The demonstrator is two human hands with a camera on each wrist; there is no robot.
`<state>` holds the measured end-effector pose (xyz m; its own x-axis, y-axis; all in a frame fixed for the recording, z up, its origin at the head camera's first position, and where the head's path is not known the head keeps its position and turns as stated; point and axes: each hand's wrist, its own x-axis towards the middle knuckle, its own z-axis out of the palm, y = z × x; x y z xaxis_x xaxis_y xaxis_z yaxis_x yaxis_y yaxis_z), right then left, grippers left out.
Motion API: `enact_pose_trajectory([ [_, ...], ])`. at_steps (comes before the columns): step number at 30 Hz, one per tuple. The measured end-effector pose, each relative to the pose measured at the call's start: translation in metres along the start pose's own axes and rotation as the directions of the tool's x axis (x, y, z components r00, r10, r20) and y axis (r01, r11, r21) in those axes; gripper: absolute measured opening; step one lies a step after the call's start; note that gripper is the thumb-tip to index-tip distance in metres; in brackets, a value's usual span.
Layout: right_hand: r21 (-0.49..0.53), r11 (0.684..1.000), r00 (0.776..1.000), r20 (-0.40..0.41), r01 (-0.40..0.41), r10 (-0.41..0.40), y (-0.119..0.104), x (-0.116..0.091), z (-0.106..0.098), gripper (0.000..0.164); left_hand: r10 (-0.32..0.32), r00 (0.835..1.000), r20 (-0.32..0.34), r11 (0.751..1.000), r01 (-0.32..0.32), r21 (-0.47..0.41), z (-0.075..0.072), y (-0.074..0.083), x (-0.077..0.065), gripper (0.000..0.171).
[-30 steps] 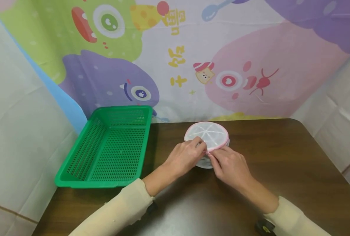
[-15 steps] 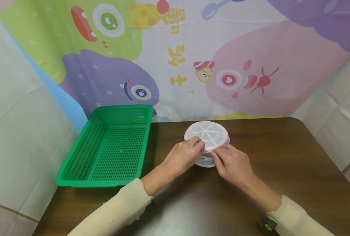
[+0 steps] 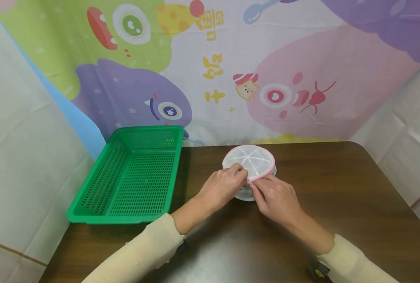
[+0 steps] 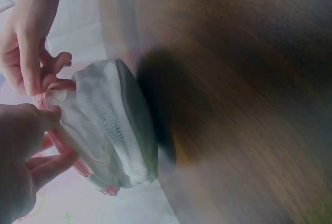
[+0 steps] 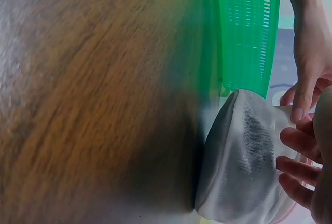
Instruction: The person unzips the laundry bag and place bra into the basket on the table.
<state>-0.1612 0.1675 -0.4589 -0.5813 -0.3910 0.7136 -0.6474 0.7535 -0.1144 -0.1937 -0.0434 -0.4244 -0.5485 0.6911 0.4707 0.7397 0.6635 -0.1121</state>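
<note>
A round white mesh laundry bag (image 3: 255, 159) with pink zipper trim stands on the brown table. Its top has white lines fanning out from the centre. My left hand (image 3: 224, 186) pinches the pink rim at the front, fingers curled over the edge. Close beside it, my right hand (image 3: 278, 198) pinches the same rim between thumb and fingers. In the left wrist view the bag's mesh side (image 4: 111, 120) sags below the pink trim, and both thumbs meet near the zipper. Whatever small part lies between the fingertips is hidden. The right wrist view shows the mesh wall (image 5: 244, 156) beside several curled fingers.
A green plastic basket (image 3: 174, 177) with slotted walls stands on the table left of the bag. Behind the table (image 3: 337, 188) hangs a cartoon-printed cloth (image 3: 210, 118). White panels flank both sides.
My right hand shifts slightly right along the pink rim, then comes back left beside the left hand. The left hand stays almost in place, and the bag barely moves.
</note>
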Motion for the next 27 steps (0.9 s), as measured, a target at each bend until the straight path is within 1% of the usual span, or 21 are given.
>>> enact_pose_trajectory([
  [5,-0.001,1.000,1.000,0.005,-0.004,0.004,0.0018,-0.0016,0.0008,0.011,-0.002,1.000,0.006,1.000,0.002,0.014,-0.0006,-0.0001,-0.0002,0.014],
  [8,-0.008,1.000,1.000,0.008,-0.011,0.011,0.0035,-0.0029,0.0017,0.012,-0.003,1.000,0.013,1.000,0.003,0.000,-0.0011,-0.0008,-0.0005,0.012],
  [14,-0.022,0.999,0.999,-0.010,-0.035,0.035,0.0070,-0.0053,0.0018,0.009,-0.005,1.000,-0.012,1.000,0.005,-0.017,-0.0013,-0.0048,-0.0027,0.011],
  [19,-0.025,0.999,0.999,-0.016,-0.041,0.040,0.0077,-0.0056,0.0002,0.010,-0.024,1.000,-0.005,0.999,0.024,-0.040,-0.0007,-0.0070,-0.0041,0.014],
  [23,-0.021,0.999,0.999,-0.014,-0.029,0.028,0.0049,-0.0030,-0.0003,0.009,-0.022,1.000,-0.020,0.998,0.020,-0.064,0.0002,-0.0052,-0.0029,0.017],
  [25,-0.018,0.999,1.000,-0.007,-0.027,0.027,0.0031,-0.0018,-0.0006,0.009,-0.017,0.999,-0.030,0.998,0.015,-0.060,0.0005,-0.0039,-0.0019,0.018],
  [27,-0.017,0.999,1.000,0.003,-0.027,0.027,0.0017,-0.0012,-0.0009,0.009,-0.018,1.000,-0.024,0.999,0.017,-0.046,0.0000,-0.0026,-0.0008,0.019],
])
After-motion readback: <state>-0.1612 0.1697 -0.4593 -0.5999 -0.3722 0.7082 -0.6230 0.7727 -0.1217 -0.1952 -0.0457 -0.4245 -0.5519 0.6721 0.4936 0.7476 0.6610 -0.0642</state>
